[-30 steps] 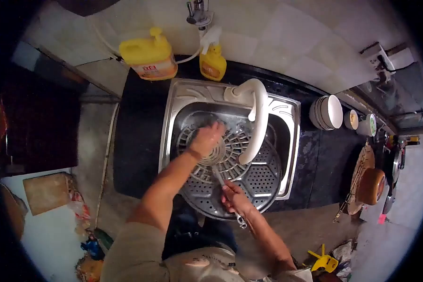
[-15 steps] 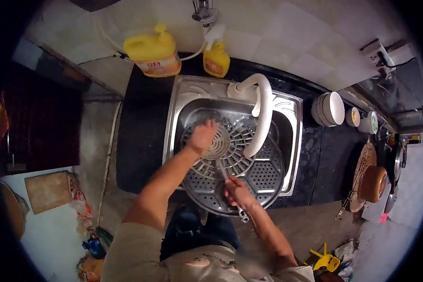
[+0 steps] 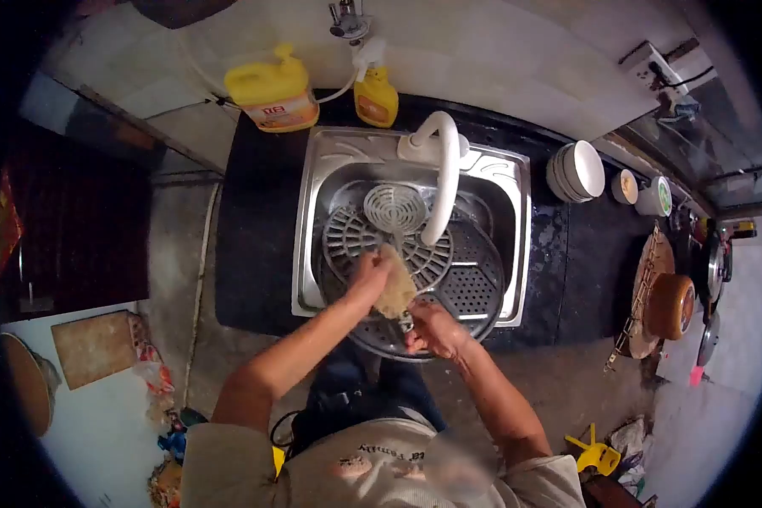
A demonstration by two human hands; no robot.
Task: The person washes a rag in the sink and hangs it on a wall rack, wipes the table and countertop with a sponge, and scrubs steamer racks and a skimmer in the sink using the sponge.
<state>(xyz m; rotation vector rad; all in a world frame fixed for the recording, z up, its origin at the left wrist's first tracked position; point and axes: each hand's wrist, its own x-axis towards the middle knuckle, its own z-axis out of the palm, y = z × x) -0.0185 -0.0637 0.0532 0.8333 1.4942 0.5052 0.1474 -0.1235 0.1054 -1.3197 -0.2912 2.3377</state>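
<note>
Over the sink (image 3: 300,271), a slotted skimmer (image 3: 395,209) points its round head away from me. My left hand (image 3: 371,278) presses a tan scrubbing pad (image 3: 395,289) around the skimmer's handle. Closer to me, my right hand (image 3: 438,328) is closed on the lower end of that handle. Beneath the skimmer lies a round slotted rack (image 3: 345,241). Under the rack, a large perforated steamer tray (image 3: 476,292) leans out over the sink's front edge.
A white curved faucet (image 3: 449,173) arches over the basin. Behind the sink stand a yellow jug (image 3: 275,93) and a yellow spray bottle (image 3: 375,100). Stacked bowls (image 3: 577,172) and two small cups sit on the dark counter to the right.
My left hand has moved from the skimmer's head down to its handle, and the tan pad now shows. My right hand sits near the handle's end.
</note>
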